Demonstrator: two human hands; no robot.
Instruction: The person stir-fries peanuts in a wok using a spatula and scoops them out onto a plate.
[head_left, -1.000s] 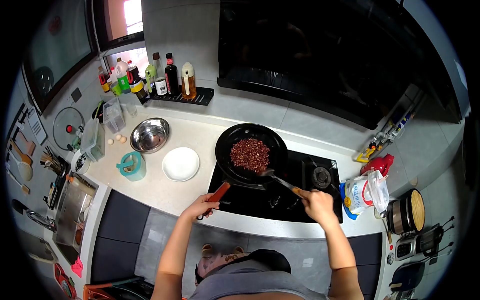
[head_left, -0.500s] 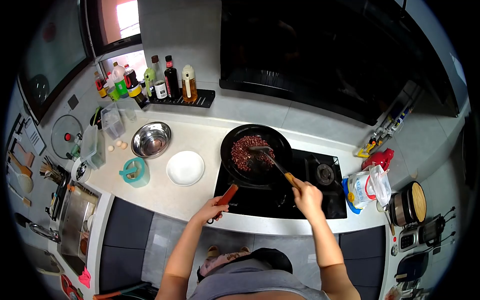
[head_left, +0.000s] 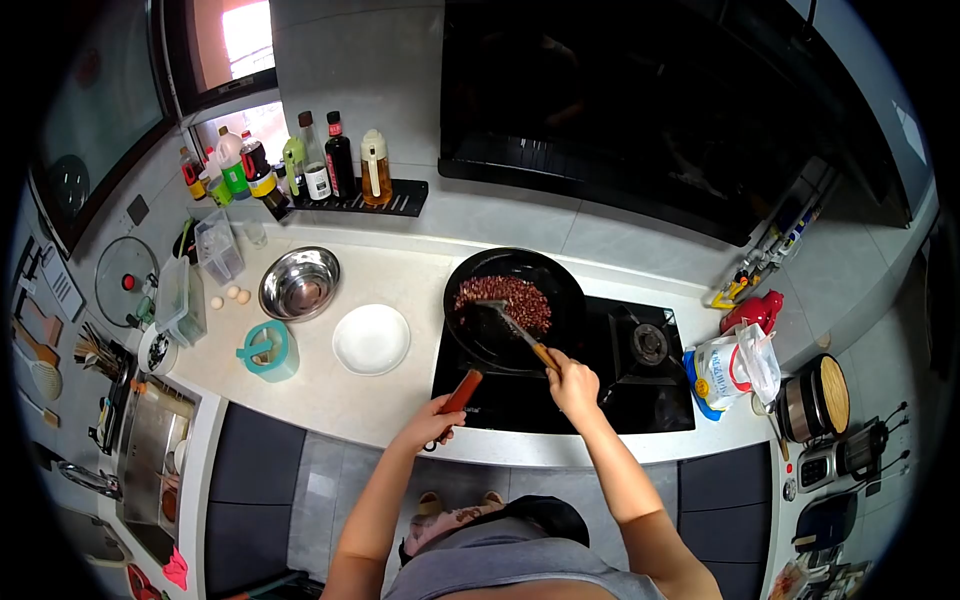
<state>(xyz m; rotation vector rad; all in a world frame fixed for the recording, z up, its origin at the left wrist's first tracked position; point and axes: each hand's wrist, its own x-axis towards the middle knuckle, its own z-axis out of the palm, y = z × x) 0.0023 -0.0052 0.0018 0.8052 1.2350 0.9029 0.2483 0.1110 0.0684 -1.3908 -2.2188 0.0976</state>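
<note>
Here, the right hand (head_left: 574,386) grips the spatula (head_left: 519,333) inside the wok's (head_left: 484,345) rim.

Grey sleeveless top, pink patterned trousers, light-brown open footwear

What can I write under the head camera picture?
Left hand holds a frying pan while right hand holds a spatula in reddish nuts or beans.

Through my single head-worn camera, I look forward and down from above the bare left hand (head_left: 432,424) and bare right hand (head_left: 574,386), fairly near, with the round black frying pan (head_left: 497,350) beyond them.
</note>
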